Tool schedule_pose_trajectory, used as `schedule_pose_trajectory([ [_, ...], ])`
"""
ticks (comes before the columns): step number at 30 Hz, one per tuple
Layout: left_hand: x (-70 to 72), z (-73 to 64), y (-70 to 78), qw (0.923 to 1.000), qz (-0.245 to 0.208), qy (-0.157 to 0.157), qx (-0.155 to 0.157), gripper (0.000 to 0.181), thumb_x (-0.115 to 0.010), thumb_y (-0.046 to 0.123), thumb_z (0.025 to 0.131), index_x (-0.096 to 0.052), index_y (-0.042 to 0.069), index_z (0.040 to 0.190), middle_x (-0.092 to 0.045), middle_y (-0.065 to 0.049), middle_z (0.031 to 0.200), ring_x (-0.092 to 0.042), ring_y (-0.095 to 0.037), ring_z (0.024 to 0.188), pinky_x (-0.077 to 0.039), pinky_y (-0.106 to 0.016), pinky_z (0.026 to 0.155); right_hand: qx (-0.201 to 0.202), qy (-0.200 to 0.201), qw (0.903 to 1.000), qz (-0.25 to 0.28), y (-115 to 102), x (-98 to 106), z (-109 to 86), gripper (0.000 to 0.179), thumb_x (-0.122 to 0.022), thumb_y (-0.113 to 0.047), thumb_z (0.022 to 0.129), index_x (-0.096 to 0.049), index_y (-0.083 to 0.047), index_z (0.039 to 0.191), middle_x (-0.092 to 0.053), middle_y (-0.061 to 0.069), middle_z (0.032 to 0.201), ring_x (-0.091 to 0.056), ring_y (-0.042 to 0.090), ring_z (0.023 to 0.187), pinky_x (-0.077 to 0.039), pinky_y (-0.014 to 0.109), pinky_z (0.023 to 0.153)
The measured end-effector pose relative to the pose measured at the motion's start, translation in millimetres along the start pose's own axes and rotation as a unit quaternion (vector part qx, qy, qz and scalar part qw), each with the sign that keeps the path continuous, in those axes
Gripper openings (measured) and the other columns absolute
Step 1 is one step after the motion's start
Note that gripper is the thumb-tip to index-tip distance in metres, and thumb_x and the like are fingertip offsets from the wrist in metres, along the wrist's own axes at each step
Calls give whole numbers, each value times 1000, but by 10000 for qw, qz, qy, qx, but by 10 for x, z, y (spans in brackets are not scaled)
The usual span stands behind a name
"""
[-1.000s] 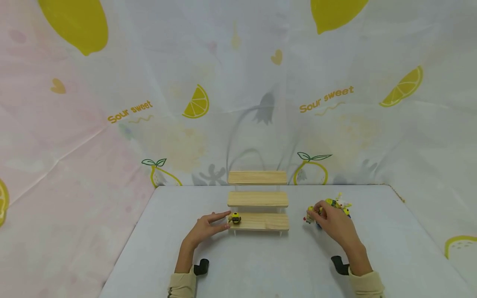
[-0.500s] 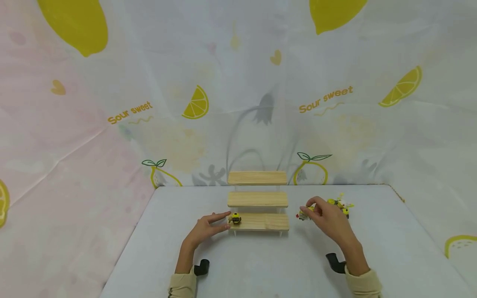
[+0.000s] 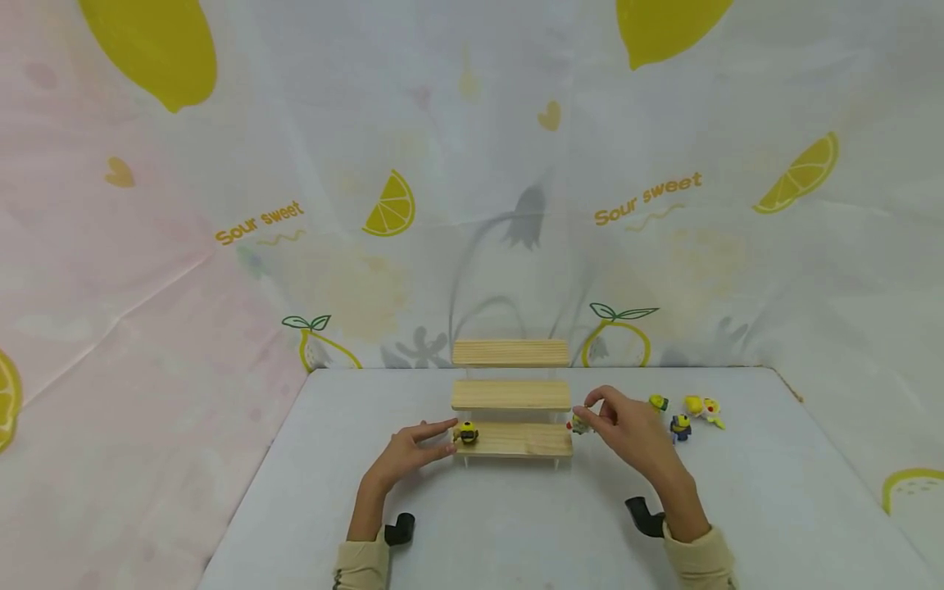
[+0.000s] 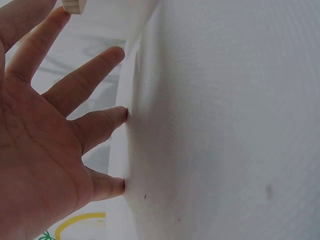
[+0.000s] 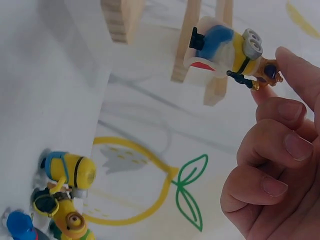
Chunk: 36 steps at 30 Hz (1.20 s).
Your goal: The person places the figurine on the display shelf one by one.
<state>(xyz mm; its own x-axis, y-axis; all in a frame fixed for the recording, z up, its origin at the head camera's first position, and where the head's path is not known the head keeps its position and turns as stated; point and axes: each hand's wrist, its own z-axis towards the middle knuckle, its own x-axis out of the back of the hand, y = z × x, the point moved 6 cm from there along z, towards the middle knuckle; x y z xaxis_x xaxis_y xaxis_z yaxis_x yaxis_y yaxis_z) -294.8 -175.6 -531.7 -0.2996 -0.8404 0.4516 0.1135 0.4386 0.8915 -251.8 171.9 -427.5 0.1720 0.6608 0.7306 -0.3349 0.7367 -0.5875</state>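
My left hand has its fingers spread, with fingertips right at the left end of the three-tier wooden display stand. In the left wrist view, one fingertip meets a wooden corner. A small yellow-and-dark figurine stands on the lowest tier beside that hand. Between thumb and forefinger, my right hand pinches a Minion figurine by its crown. It has silver goggles, blue overalls and a white-and-red cape. This figurine is off the table, close to the right end of the lowest tier.
Several more figurines lie at the right of the white table, among them a blue-and-yellow one, a white-and-yellow one and a green-and-yellow one. A lemon-print cloth hangs behind the stand.
My right hand has carried the crowned Minion figurine left, away from the other figurines to the stand's right end. My left hand has stayed at the stand's left end.
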Motion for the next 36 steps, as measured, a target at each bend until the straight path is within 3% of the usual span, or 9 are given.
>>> schedule_pose_trajectory([
  [5,-11,10,2,9999,-49,70,-62,46,-76,21,88,-65,12,132,-55,-15,139,-19,-49,143,-15,-68,111,112,-75,9998,164,-87,-89,44,19,-72,-36,92,-64,-19,97,-44,-9,60,-38,7,47,-34,24,43],
  [15,-10,-10,7,9999,-30,-87,-49,47,-77,34,87,-67,25,131,-57,-5,139,-18,-43,145,-16,-63,114,399,-268,9974,531,-247,-306,108,18,-70,-36,93,-64,-20,98,-43,-10,60,-36,4,46,-34,25,43],
  [28,-1,-1,3,9999,-53,-90,-134,45,-78,30,87,-67,24,130,-55,-10,140,-19,-44,144,-17,-64,113,569,-393,9957,615,-397,-527,180,16,-73,-33,91,-65,-21,95,-42,-13,57,-35,3,47,-32,23,44],
  [36,5,-11,-6,9999,24,-89,-104,46,-77,34,87,-67,25,131,-56,-6,139,-17,-43,145,-16,-63,113,555,-559,9953,569,-453,-687,268,16,-73,-31,91,-65,-18,96,-42,-12,56,-34,3,46,-31,24,44],
])
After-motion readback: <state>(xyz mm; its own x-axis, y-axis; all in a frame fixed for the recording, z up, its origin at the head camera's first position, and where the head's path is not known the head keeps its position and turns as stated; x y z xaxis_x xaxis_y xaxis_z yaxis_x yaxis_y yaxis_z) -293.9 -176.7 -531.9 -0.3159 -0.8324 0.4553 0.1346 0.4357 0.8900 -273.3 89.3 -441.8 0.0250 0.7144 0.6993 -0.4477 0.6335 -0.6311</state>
